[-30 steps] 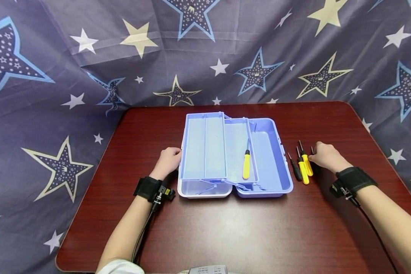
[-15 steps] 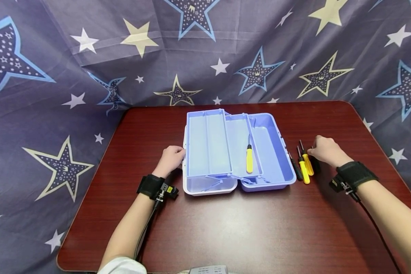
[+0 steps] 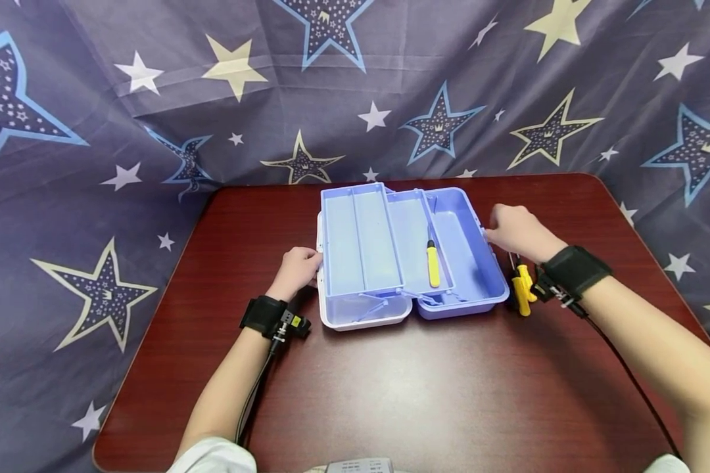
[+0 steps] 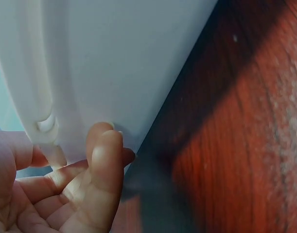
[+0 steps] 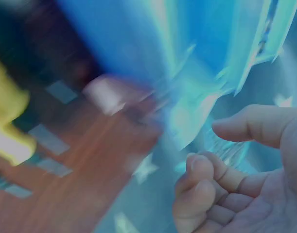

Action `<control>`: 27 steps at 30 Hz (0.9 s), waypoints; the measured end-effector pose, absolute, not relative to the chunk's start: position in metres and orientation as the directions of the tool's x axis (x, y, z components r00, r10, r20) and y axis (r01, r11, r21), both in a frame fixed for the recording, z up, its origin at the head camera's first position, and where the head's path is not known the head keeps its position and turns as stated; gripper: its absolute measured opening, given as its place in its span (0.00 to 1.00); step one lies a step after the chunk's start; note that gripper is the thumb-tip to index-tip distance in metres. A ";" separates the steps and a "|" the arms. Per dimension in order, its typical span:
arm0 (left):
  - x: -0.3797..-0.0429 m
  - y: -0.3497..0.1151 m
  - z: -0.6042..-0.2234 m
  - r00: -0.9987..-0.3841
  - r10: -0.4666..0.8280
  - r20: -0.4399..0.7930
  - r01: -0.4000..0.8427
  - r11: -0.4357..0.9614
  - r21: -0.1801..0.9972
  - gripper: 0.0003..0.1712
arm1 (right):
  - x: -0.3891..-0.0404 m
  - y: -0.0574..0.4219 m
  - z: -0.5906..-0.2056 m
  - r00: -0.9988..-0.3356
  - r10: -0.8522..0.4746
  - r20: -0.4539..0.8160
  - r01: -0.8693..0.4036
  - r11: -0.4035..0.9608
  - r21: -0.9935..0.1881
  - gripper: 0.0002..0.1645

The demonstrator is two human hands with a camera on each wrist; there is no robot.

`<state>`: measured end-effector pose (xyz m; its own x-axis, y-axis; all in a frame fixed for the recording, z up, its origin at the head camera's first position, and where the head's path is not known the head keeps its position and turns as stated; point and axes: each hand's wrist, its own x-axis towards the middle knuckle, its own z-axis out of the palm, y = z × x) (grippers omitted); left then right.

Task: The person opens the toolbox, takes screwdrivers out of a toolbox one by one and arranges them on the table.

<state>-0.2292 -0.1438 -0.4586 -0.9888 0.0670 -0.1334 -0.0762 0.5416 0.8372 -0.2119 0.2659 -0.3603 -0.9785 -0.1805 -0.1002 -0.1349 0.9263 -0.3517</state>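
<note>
An opened toolbox (image 3: 470, 311) with a blue-violet base and fold-out trays stands on the table. Its whitish lid (image 4: 119, 58) lies at the left, under the raised trays. My left hand (image 3: 296, 269) grips the lid's left edge, fingertips against the outer wall. One yellow-handled screwdriver (image 3: 432, 264) lies in the lower tray. By the toolbox's right rim is my right hand (image 3: 520, 231); in the blurred right wrist view its thumb and loosely bent fingers stand apart with nothing between them. Beside the box, yellow-handled screwdrivers (image 3: 520, 299) lie on the table, partly hidden by the right wrist.
The dark red table (image 3: 355, 394) extends around the toolbox, with a star-patterned cloth (image 3: 331, 85) hanging behind it. A grey device (image 3: 359, 466) shows at the near edge. Cables (image 3: 627, 374) run from the wrist cameras along both forearms.
My right hand has left the screwdrivers and moved left and away to the toolbox's right rim. The toolbox has shifted slightly away from me, my left hand staying on its lid.
</note>
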 end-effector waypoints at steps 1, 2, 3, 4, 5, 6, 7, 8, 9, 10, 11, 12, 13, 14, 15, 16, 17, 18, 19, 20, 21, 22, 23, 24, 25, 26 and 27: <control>-0.229 -0.144 -0.459 -0.988 0.067 -0.137 -0.079 0.540 0.838 0.16 | -0.211 0.255 -0.356 -0.975 -0.199 -0.096 -0.153 0.921 -0.358 0.13; -0.229 -0.145 -0.460 -0.988 0.065 -0.140 -0.084 0.536 0.840 0.16 | -0.210 0.244 -0.353 -0.972 -0.217 -0.090 -0.172 0.918 -0.357 0.13; -0.229 -0.145 -0.460 -0.988 0.066 -0.141 -0.084 0.537 0.840 0.16 | -0.209 0.234 -0.351 -0.967 -0.240 -0.083 -0.196 0.914 -0.355 0.12; -0.229 -0.145 -0.460 -0.988 0.065 -0.142 -0.085 0.535 0.841 0.16 | -0.207 0.224 -0.349 -0.961 -0.263 -0.082 -0.218 0.909 -0.356 0.12; -0.229 -0.144 -0.461 -0.988 0.063 -0.138 -0.084 0.536 0.840 0.16 | -0.206 0.215 -0.348 -0.955 -0.285 -0.082 -0.240 0.904 -0.355 0.12; -0.229 -0.144 -0.461 -0.989 0.060 -0.135 -0.082 0.536 0.840 0.16 | -0.204 0.206 -0.348 -0.950 -0.301 -0.087 -0.253 0.900 -0.355 0.12; -0.229 -0.144 -0.461 -0.989 0.062 -0.134 -0.080 0.537 0.840 0.16 | -0.203 0.199 -0.348 -0.944 -0.316 -0.090 -0.266 0.896 -0.356 0.11; -0.228 -0.144 -0.461 -0.990 0.061 -0.131 -0.078 0.534 0.842 0.16 | -0.201 0.192 -0.349 -0.940 -0.327 -0.097 -0.274 0.895 -0.352 0.11; -0.228 -0.143 -0.461 -0.990 0.060 -0.130 -0.079 0.531 0.844 0.16 | -0.200 0.186 -0.350 -0.937 -0.334 -0.107 -0.278 0.893 -0.353 0.11; -0.228 -0.143 -0.461 -0.990 0.058 -0.129 -0.079 0.530 0.844 0.16 | -0.199 0.182 -0.351 -0.934 -0.337 -0.117 -0.278 0.894 -0.352 0.11; -0.228 -0.143 -0.461 -0.990 0.059 -0.129 -0.078 0.531 0.844 0.16 | -0.199 0.178 -0.353 -0.932 -0.340 -0.123 -0.281 0.896 -0.343 0.11; -0.228 -0.143 -0.461 -0.989 0.062 -0.134 -0.082 0.526 0.847 0.16 | -0.198 0.175 -0.354 -0.933 -0.338 -0.126 -0.281 0.900 -0.333 0.11; -0.228 -0.143 -0.462 -0.988 0.065 -0.138 -0.084 0.524 0.847 0.16 | -0.197 0.172 -0.355 -0.932 -0.339 -0.127 -0.283 0.902 -0.325 0.11; -0.228 -0.143 -0.462 -0.988 0.064 -0.142 -0.089 0.519 0.850 0.16 | -0.197 0.170 -0.357 -0.933 -0.337 -0.127 -0.286 0.907 -0.310 0.12; -0.228 -0.144 -0.462 -0.987 0.066 -0.144 -0.089 0.521 0.849 0.16 | -0.197 0.168 -0.358 -0.931 -0.342 -0.123 -0.294 0.908 -0.298 0.12; -0.228 -0.144 -0.462 -0.987 0.068 -0.147 -0.091 0.521 0.849 0.16 | -0.196 0.167 -0.359 -0.930 -0.349 -0.117 -0.304 0.908 -0.289 0.12; -0.228 -0.145 -0.462 -0.986 0.068 -0.149 -0.093 0.519 0.850 0.15 | -0.196 0.165 -0.360 -0.928 -0.357 -0.109 -0.316 0.907 -0.278 0.12; -0.228 -0.145 -0.462 -0.986 0.068 -0.150 -0.093 0.518 0.850 0.15 | -0.195 0.164 -0.360 -0.924 -0.370 -0.097 -0.334 0.904 -0.267 0.11; -0.229 -0.146 -0.462 -0.987 0.068 -0.149 -0.093 0.520 0.849 0.15 | -0.194 0.162 -0.361 -0.921 -0.379 -0.088 -0.346 0.902 -0.257 0.11; -0.229 -0.146 -0.462 -0.987 0.067 -0.147 -0.091 0.520 0.849 0.15 | -0.193 0.160 -0.361 -0.917 -0.392 -0.077 -0.364 0.899 -0.243 0.10; -0.229 -0.146 -0.462 -0.988 0.067 -0.142 -0.087 0.523 0.848 0.15 | -0.192 0.158 -0.361 -0.909 -0.413 -0.058 -0.391 0.892 -0.226 0.10; -0.229 -0.147 -0.462 -0.988 0.067 -0.140 -0.085 0.520 0.850 0.15 | -0.190 0.155 -0.361 -0.903 -0.427 -0.039 -0.411 0.889 -0.203 0.09; -0.229 -0.146 -0.462 -0.989 0.065 -0.136 -0.083 0.520 0.850 0.15 | -0.189 0.153 -0.361 -0.896 -0.444 -0.016 -0.435 0.883 -0.176 0.08; -0.229 -0.146 -0.462 -0.989 0.065 -0.134 -0.080 0.522 0.849 0.15 | -0.187 0.150 -0.362 -0.889 -0.458 0.004 -0.454 0.879 -0.144 0.07; -0.229 -0.146 -0.461 -0.989 0.067 -0.132 -0.078 0.523 0.849 0.15 | -0.186 0.148 -0.363 -0.885 -0.465 0.023 -0.465 0.878 -0.117 0.06; -0.229 -0.145 -0.461 -0.989 0.068 -0.131 -0.076 0.525 0.847 0.15 | -0.185 0.146 -0.364 -0.878 -0.476 0.048 -0.478 0.874 -0.084 0.05; -0.229 -0.145 -0.460 -0.989 0.068 -0.133 -0.078 0.526 0.847 0.15 | -0.185 0.144 -0.366 -0.876 -0.478 0.069 -0.481 0.875 -0.054 0.05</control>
<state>-0.2286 -0.1449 -0.4601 -0.9888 0.0683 -0.1330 -0.0776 0.5259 0.8470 -0.1848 0.1442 -0.3660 -0.8758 -0.4777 0.0693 -0.4814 0.8748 -0.0545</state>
